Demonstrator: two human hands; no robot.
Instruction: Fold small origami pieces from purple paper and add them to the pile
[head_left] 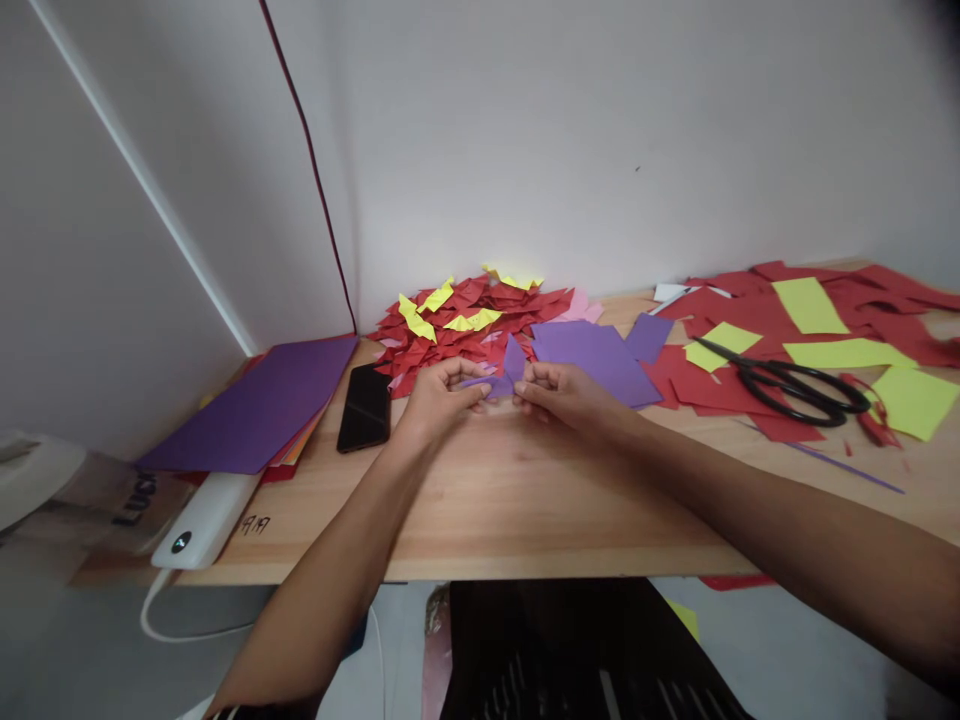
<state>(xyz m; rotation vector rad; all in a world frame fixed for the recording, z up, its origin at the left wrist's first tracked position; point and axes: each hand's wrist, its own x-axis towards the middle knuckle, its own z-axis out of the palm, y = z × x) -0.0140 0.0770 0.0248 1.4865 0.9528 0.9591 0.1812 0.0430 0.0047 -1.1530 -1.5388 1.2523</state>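
Your hands point(487, 395) pinch the folded purple paper point(512, 370) from both sides, probably to steady its creases, over the bare near part of the desk point(480, 500).

The scissors point(814, 388) have glossy black handles.
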